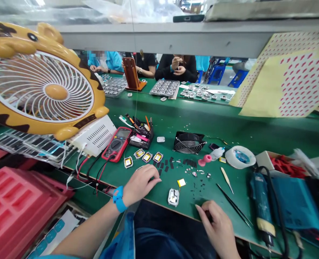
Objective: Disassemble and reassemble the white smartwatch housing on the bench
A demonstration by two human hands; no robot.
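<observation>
My left hand [141, 183] rests palm down on the green mat [229, 126], fingers curled, its fingertips next to small black parts [165, 166]. A blue wristband sits on that wrist. My right hand [217, 225] lies at the mat's near edge, loosely closed, and whether it holds anything I cannot tell. Between the hands lies a small white square device [173, 197] with a yellow square piece [181, 182] just beyond it. Several yellow-faced square modules [147, 157] lie in a row beyond my left hand.
A tiger-shaped fan [43, 86] fills the left. A red multimeter [117, 144], tool holder [141, 136], black cooling fan [188, 143], tape roll [240, 157], tweezers [233, 205] and a blue power tool [262, 205] lie around. Red trays [16, 205] stand at left. Other people work across the bench.
</observation>
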